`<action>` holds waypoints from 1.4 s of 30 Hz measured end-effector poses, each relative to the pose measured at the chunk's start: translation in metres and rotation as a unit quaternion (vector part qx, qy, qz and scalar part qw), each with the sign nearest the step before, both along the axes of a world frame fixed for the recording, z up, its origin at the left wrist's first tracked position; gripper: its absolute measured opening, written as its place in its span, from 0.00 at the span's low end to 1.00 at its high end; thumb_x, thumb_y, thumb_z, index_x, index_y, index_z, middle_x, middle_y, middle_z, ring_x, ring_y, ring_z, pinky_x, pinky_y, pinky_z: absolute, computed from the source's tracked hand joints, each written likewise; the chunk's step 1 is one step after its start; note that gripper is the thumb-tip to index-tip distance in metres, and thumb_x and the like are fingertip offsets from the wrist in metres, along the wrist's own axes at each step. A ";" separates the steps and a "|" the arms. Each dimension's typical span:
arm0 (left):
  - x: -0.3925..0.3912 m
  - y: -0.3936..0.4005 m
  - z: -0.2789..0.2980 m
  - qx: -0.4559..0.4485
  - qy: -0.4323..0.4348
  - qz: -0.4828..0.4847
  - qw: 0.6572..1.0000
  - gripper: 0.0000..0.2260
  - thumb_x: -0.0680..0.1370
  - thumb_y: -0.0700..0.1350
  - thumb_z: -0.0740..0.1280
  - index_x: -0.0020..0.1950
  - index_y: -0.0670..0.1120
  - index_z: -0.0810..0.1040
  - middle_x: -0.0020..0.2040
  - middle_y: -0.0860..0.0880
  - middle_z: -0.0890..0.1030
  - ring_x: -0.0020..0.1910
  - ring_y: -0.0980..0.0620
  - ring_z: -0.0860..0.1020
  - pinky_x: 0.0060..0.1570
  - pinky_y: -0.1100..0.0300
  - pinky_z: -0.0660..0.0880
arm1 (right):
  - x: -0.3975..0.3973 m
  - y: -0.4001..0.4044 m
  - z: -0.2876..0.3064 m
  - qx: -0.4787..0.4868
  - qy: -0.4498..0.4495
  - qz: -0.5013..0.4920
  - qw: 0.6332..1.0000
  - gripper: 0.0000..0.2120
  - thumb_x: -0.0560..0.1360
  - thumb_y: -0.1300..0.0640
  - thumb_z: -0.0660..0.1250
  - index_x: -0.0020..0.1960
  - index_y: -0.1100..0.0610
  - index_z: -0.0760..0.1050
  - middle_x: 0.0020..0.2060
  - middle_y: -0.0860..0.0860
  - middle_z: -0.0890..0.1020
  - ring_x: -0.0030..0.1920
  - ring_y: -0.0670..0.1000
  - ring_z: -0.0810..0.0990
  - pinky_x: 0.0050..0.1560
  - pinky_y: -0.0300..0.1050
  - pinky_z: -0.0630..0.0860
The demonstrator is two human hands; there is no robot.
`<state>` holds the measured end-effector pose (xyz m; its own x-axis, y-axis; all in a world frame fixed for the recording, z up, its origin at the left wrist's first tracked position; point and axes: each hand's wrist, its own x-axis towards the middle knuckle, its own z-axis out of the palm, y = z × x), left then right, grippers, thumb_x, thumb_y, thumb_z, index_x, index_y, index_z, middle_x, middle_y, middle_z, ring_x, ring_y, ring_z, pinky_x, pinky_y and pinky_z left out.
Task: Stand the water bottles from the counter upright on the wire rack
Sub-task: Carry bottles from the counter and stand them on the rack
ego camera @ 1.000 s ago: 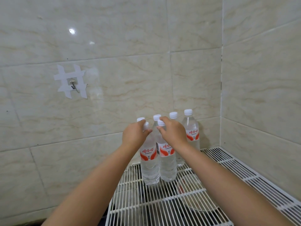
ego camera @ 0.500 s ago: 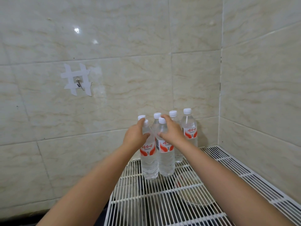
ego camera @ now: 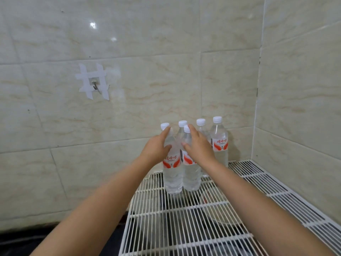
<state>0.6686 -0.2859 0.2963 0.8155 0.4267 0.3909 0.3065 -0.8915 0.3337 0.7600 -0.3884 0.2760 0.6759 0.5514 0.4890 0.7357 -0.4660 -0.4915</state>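
Several clear water bottles with white caps and red-and-white labels stand upright at the back of the white wire rack, close to the tiled wall. My left hand is around the shoulder of the front left bottle, thumb in front and fingers reaching up to its cap. My right hand holds the front right bottle the same way. Both front bottles rest on the rack wires and touch each other. Behind them stand three more, the rightmost one fully visible.
Tiled walls meet in a corner to the right of the bottles. A metal hook is taped to the back wall at left. A dark counter lies below the rack's left edge. A round pale object shows under the wires.
Both hands slid down from the bottle caps to the shoulders, and their fingers lie straighter. The two front bottles stay standing on the rack.
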 end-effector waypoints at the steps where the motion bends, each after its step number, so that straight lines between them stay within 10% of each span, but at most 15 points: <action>1: -0.004 -0.001 -0.001 0.006 0.007 -0.001 1.000 0.28 0.79 0.42 0.61 0.76 0.49 0.52 0.69 0.41 0.71 0.66 0.43 0.71 0.61 0.54 0.70 | -0.002 -0.002 -0.001 -0.011 -0.005 -0.009 1.000 0.31 0.77 0.52 0.62 0.74 0.54 0.50 0.70 0.58 0.66 0.69 0.57 0.66 0.63 0.52 0.69; 5: -0.027 0.007 -0.011 0.051 0.015 0.046 0.998 0.23 0.80 0.44 0.59 0.74 0.45 0.59 0.71 0.42 0.68 0.70 0.44 0.67 0.66 0.54 0.66 | -0.019 0.001 0.001 -0.034 -0.077 -0.063 0.994 0.30 0.76 0.53 0.61 0.74 0.55 0.52 0.74 0.62 0.51 0.74 0.63 0.51 0.73 0.55 0.54; 14: -0.178 0.054 -0.057 0.117 0.132 0.286 0.942 0.19 0.80 0.47 0.56 0.71 0.42 0.64 0.72 0.41 0.65 0.72 0.42 0.60 0.68 0.50 0.60 | -0.146 0.093 -0.016 -0.081 -0.161 0.182 0.967 0.19 0.75 0.57 0.61 0.64 0.63 0.69 0.70 0.62 0.65 0.68 0.61 0.64 0.67 0.53 0.61; 25: -0.451 0.089 -0.107 0.062 0.148 0.479 0.863 0.16 0.77 0.45 0.61 0.62 0.39 0.73 0.62 0.40 0.74 0.63 0.40 0.68 0.61 0.49 0.67 | -0.399 0.187 -0.078 -0.148 -0.164 0.410 0.885 0.18 0.76 0.53 0.60 0.62 0.60 0.70 0.61 0.59 0.73 0.64 0.58 0.69 0.62 0.50 0.66; 42: -0.781 0.150 -0.218 -0.095 0.242 0.560 0.787 0.18 0.79 0.49 0.57 0.66 0.42 0.67 0.65 0.42 0.70 0.68 0.42 0.64 0.64 0.51 0.65 | -0.728 0.281 -0.207 -0.232 -0.118 0.479 0.838 0.17 0.76 0.52 0.60 0.60 0.60 0.72 0.58 0.56 0.76 0.62 0.58 0.71 0.61 0.52 0.67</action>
